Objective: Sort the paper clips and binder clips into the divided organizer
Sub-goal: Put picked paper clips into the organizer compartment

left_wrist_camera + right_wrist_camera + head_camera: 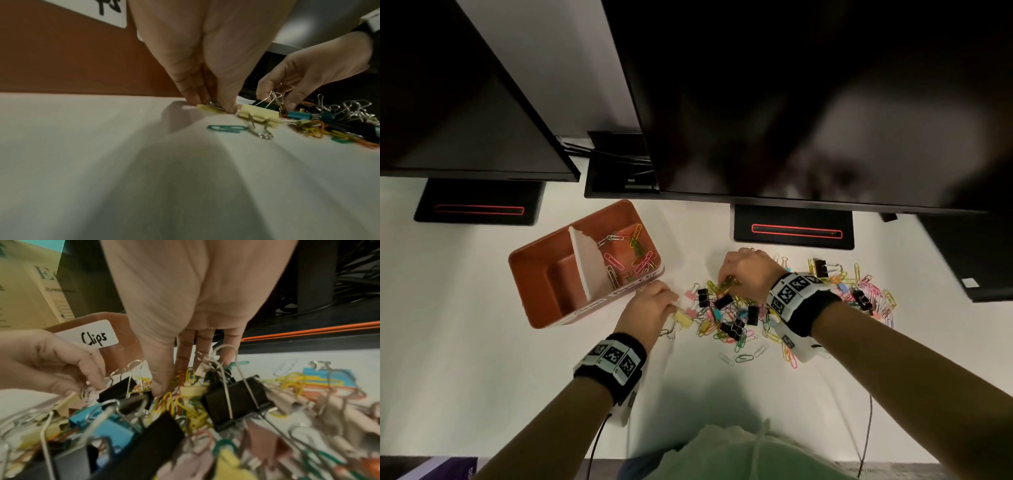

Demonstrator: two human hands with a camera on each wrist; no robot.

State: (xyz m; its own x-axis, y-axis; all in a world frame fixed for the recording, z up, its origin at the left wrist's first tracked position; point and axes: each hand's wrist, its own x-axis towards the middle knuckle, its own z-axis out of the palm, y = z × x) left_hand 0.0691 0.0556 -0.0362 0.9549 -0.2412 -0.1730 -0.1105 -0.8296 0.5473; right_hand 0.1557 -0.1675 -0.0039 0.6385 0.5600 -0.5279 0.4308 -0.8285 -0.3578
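Note:
The orange divided organizer point(541, 270) stands at the left; its far compartment, right of the white divider point(589, 260), holds several coloured paper clips point(630, 253). A mixed pile of paper clips and binder clips point(739, 318) lies to its right. My left hand point(671, 306) is at the pile's left edge, and its fingertips point(230, 108) pinch a small yellow clip point(205, 108) flat on the table beside a pale yellow binder clip point(259, 113). My right hand point(726, 282) reaches into the pile, thumb and fingers point(160, 386) pinching a bunch of paper clips point(185, 378).
Two dark monitors with black stands point(794, 228) rise behind the work area. A dark device point(972, 257) lies at the far right. A loose green paper clip point(226, 128) lies near my left hand. The white table point(482, 359) shows bare surface in front and to the left.

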